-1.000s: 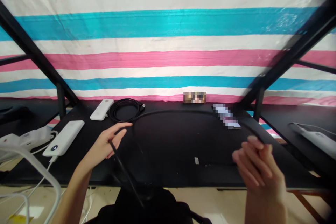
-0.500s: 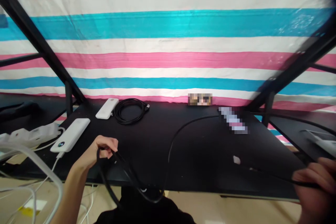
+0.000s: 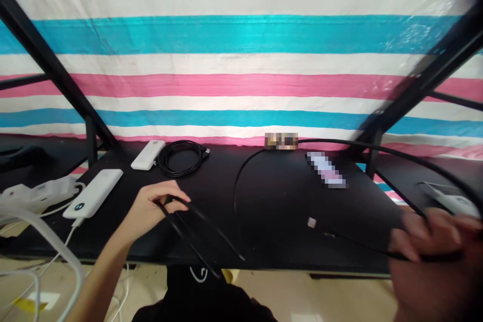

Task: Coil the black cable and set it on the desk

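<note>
My left hand [image 3: 162, 209] is closed on loops of a black cable [image 3: 199, 249] above the table's front left part. My right hand [image 3: 433, 256], blurred at the right edge, has its fingers wrapped round the same kind of black cable. From it a thinner end runs left to a pale plug [image 3: 311, 223], over the right part of the table. Another length of cable arcs from the right hand along the back and down the middle. Beyond my left hand lie a coiled black cable [image 3: 181, 175] and a small white power bank [image 3: 148, 155].
On the black table [image 3: 271, 201] a larger white power bank [image 3: 94, 193] has a white cable plugged in. White power strips and chargers [image 3: 41, 193] crowd the left side. A blurred-out flat object [image 3: 327, 170] lies back right. Striped sheeting [image 3: 241, 85] and black frame bars [image 3: 64, 78] close the back.
My left hand has moved right and slightly up with the cable loops. My right hand has come in further from the right, carrying the plug end left; the cable now arcs higher along the back.
</note>
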The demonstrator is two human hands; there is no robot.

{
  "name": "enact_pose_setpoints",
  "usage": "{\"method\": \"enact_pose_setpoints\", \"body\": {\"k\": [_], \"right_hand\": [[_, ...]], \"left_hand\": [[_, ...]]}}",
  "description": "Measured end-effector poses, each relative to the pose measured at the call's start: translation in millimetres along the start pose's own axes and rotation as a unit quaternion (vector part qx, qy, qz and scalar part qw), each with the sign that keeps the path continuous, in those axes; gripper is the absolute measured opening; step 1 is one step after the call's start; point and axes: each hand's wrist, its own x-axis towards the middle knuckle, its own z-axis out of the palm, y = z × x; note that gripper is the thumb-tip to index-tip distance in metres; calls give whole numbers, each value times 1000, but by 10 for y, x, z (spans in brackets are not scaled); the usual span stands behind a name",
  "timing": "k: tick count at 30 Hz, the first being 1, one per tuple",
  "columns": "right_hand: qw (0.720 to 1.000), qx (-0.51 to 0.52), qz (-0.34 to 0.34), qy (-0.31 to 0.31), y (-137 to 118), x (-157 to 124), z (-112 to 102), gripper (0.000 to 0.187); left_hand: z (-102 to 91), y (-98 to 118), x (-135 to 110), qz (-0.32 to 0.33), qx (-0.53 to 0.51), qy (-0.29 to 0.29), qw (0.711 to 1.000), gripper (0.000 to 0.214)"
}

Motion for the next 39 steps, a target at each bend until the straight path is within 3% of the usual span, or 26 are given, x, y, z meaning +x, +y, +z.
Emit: {"method": "enact_pose_setpoints", "body": {"k": [2,5,8,11,14,19,21,26,32,36,39], "right_hand": [[996,93,-9,-9,-47,-129,389,22],[983,97,-7,-158,-64,-328,893,21],[954,75,100,-271,-72,-468,1148,33],[929,89,179,-312,-73,-495,1198,32],[919,79,213,-323,-43,-450,1187,26],[912,7,190,-363,-1,-442,1285,24],[909,-27,172,-379,-7,-453,1353,23],[915,-47,169,-363,-1,-393,1424,22],[915,-15,193,-354,76,-368,1456,24],[909,-10,204,-364,111,-387,1528,25],[918,-24,173,-356,162,-323,1542,25]], "left_hand": [[203,217,50,53,39,27,997,5],[506,473,97,89,46,75,992,8],[681,573,125,75,32,134,988,6],[704,548,144,59,27,178,982,7],[641,482,147,17,-3,147,989,10],[524,377,109,-81,-45,-96,991,13],[483,329,88,-106,-54,-156,981,13],[334,242,61,-79,28,-101,991,19],[283,325,51,-20,75,-91,993,32],[339,335,86,59,79,-31,995,14],[312,274,130,109,117,14,987,16]]}}
